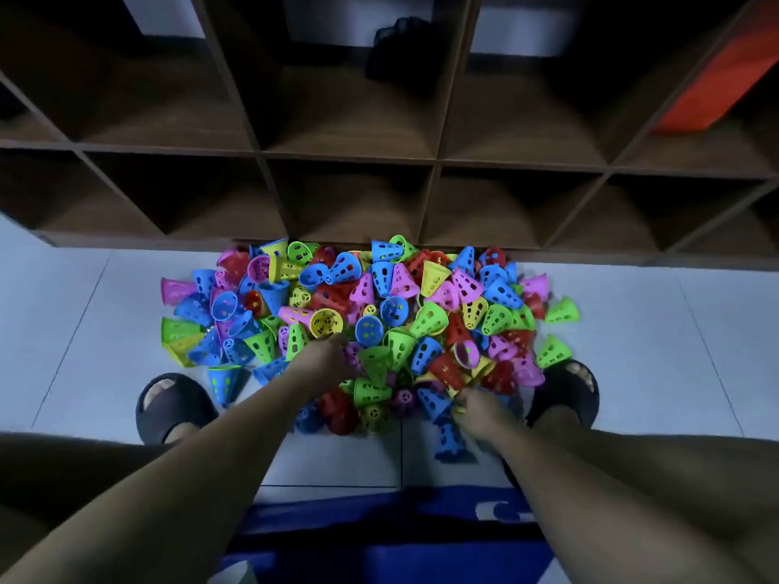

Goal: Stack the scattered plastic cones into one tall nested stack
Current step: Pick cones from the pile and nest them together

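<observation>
Head view: the pile of perforated plastic cones (379,314) lies on the tiled floor (84,330) against the cubby shelf (345,153).
Left hand (326,356): in the pile's middle; fingers buried and blurred, so I cannot tell its grip.
Right hand (478,410): curled round a short blue stack (447,436) at the pile's near edge.
Stack axis: points back toward the person.
Nearer hand: left, probably; a picked cone goes right and nearer.

No text can be read; the white mark (499,510) on the blue cloth (379,558) is illegible.
</observation>
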The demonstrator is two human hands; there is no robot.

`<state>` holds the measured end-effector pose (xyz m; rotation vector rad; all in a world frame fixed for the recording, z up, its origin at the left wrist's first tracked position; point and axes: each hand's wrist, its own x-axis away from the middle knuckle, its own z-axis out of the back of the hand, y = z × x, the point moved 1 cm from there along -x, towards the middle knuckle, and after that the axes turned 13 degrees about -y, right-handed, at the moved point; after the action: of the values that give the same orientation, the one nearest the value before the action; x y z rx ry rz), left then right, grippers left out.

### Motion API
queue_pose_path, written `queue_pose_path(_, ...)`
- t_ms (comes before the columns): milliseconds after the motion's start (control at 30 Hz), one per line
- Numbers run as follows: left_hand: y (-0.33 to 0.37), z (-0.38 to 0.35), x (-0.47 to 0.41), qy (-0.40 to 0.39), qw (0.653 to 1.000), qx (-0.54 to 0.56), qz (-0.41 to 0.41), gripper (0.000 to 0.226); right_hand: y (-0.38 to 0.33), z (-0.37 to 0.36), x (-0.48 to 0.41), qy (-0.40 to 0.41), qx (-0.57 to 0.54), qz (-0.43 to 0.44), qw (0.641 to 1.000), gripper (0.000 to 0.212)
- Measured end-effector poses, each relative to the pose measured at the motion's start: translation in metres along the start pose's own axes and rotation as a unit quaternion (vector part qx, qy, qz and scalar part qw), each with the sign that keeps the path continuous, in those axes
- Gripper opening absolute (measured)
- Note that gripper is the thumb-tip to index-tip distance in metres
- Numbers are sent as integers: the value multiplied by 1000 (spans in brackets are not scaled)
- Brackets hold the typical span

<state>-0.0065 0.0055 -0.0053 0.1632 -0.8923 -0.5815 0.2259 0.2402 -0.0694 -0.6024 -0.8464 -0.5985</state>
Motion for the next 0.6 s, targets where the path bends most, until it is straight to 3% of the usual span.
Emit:
queue_pose_path(200,2,-28,-25,-8,999,4,-51,43,16,-12,-27,-9,66,-60,996,49)
queue_pose_path(333,11,-60,-30,5,998,-47,-51,50,15,-17,-31,-24,57,-76,995,61)
queue_pose_path(500,17,-104,-25,-27,995,-88,-46,37,14,-26,-35,-18,18,-79,997,60)
queue_pose_path(600,19,-121,-26,-35,994,-89,-44,44,9,-23,-30,-33,-68,-80,994,49)
